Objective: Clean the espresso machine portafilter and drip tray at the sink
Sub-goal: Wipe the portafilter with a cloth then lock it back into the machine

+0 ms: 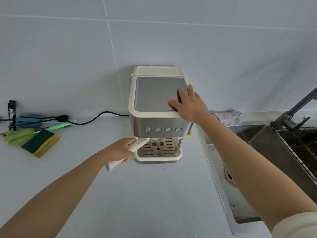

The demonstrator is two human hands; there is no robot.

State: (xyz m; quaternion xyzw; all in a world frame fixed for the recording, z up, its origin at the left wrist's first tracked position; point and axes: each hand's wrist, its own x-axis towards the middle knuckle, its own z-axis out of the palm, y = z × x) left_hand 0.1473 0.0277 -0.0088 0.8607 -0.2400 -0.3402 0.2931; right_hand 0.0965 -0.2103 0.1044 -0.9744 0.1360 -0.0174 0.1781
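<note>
Left hand (120,151) grips portafilter (134,147), head seemingly under machine (154,95); right hand (190,104) flat on top's edge.

Pale grey countertop (137,194) here, with the espresso machine (154,93) sitting far middle, backed up to the wall. Off to the far left there's a green-and-yellow sponge (40,143) right beside a fuzzy green brush (17,138), and a black cord (96,117) snakes along the back. A crumpled cloth (228,117) lies far right by the steel sink (274,152).
</note>
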